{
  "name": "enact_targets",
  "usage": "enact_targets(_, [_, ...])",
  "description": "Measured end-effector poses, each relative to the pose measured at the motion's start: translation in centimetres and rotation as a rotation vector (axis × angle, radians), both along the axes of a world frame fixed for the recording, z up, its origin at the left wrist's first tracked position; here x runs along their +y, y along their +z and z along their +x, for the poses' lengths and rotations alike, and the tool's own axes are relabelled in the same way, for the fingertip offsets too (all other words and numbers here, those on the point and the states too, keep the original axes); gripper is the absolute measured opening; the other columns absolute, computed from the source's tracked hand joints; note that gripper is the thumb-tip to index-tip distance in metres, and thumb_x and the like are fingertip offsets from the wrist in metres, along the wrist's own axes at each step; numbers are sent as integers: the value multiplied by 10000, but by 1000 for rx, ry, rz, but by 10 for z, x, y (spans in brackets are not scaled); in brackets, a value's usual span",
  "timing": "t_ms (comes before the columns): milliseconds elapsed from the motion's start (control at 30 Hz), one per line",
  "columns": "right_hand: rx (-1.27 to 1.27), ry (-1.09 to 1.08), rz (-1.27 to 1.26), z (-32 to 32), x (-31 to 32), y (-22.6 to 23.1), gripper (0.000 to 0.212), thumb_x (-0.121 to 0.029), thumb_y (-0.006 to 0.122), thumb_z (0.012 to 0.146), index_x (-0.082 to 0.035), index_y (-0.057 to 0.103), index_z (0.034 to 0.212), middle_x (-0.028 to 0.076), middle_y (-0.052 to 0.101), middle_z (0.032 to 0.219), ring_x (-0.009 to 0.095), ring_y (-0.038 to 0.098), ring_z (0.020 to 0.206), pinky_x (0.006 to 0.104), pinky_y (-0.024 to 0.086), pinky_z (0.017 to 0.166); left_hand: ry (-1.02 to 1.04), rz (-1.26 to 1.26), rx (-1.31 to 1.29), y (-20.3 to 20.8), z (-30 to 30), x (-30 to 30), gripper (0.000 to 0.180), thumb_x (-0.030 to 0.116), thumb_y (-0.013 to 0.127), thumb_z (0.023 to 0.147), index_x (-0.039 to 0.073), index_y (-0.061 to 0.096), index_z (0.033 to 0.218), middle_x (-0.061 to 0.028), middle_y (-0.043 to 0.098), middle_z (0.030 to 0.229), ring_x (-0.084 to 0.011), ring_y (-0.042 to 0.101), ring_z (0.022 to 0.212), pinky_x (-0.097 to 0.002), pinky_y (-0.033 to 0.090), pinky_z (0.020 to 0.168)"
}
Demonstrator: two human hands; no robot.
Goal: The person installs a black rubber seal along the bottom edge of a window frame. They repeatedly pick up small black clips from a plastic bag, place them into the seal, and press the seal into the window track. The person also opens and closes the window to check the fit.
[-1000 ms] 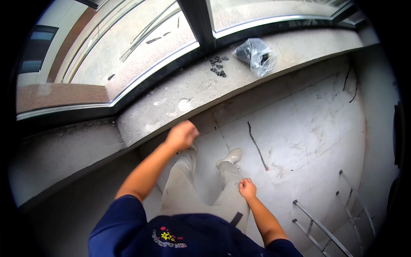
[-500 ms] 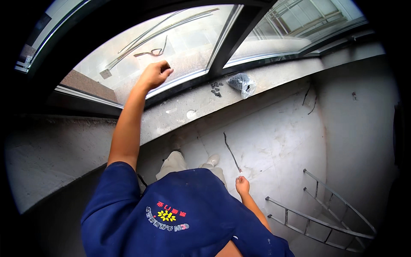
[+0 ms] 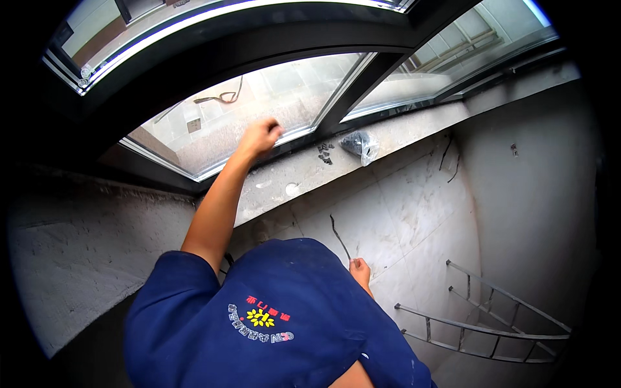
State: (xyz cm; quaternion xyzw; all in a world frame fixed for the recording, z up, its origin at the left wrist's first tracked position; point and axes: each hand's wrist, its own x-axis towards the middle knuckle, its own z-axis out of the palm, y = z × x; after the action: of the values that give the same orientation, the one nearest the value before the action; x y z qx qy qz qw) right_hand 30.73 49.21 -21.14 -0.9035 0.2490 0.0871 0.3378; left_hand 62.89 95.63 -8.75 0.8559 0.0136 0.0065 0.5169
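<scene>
My left hand (image 3: pixel 261 137) reaches up to the window, in front of the lower edge of the glass pane (image 3: pixel 284 90). Its fingers are curled and slightly blurred; anything between them is too small to name. Lower down, my right hand (image 3: pixel 360 271) is beside my body with fingertips drawn together. A thin dark cable-like strip (image 3: pixel 339 234) ends visually at those fingertips, but I cannot tell whether they grip it or it lies behind them. On the concrete sill (image 3: pixel 294 174), right of my left hand, are several small black pieces (image 3: pixel 325 154) and a clear plastic bag (image 3: pixel 361 146) with dark contents.
The dark window frame (image 3: pixel 369 84) crosses above the sill. At the lower right stands a metal ladder (image 3: pixel 479 328). Two dark cables (image 3: pixel 446 154) show near the wall corner. Beyond the glass lies a looped strip (image 3: pixel 226 98).
My left hand has moved right and down along the pane, nearer the sill. The whole view has shifted, showing more of the upper window. My right hand remains low, fingers together.
</scene>
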Motion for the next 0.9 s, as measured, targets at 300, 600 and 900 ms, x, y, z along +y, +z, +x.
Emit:
enact_targets(300, [87,-32,-145,-33,-65,-11,249,-282,656,882,-33,678,875,171,659,726,298,622,652,404,489,646,246,88,-238,18,5,-1,242,281,692,895,53,749,954,-140,737,819,-253,724,749,-347,550,703])
enact_targets(600, [47,17,-102,-5,-25,17,262,-276,664,899,-15,661,871,152,640,687,281,593,614,398,482,630,297,182,-236,28,6,-5,237,281,708,889,72,775,980,-135,747,849,-251,735,758,-318,552,683])
enact_targets(900, [33,111,-49,-4,-7,19,266,-267,659,902,-11,633,833,135,576,623,259,539,564,392,446,586,118,-37,-212,14,-19,-9,177,222,711,902,90,774,1002,-119,751,846,-195,719,729,-300,547,682])
